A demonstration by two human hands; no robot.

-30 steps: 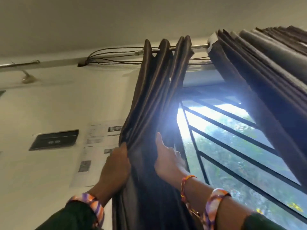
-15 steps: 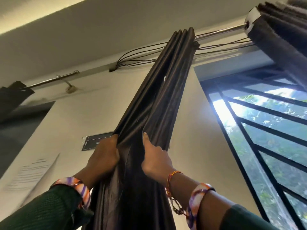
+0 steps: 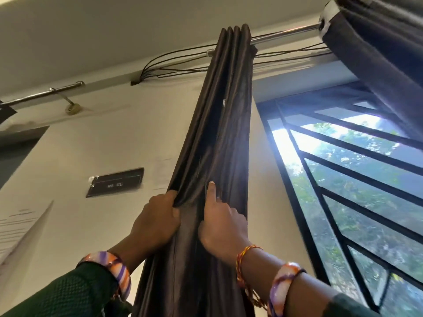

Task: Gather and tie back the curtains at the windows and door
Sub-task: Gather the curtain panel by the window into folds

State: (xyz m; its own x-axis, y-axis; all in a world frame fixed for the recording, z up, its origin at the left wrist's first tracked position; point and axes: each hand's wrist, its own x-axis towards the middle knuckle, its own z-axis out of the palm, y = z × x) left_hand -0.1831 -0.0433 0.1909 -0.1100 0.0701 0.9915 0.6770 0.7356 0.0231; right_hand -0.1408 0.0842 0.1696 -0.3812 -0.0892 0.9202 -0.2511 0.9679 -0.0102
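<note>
Left hand [image 3: 158, 219] grips the left edge of the brown curtain [image 3: 219, 138], fingers curled into the folds; right hand [image 3: 223, 225] holds its front, thumb straight up, other fingers hidden in cloth, so grip partly unclear. Curtain is satiny, bunched into 4 narrow pleats at top, hanging from a metal rod [image 3: 283, 34] just left of the barred window [image 3: 357, 179]. 2nd dark curtain [image 3: 375, 49], cut off top right. 2 striped bangles, 1 per wrist. Wall plaque [image 3: 115, 181], text blurred.
</note>
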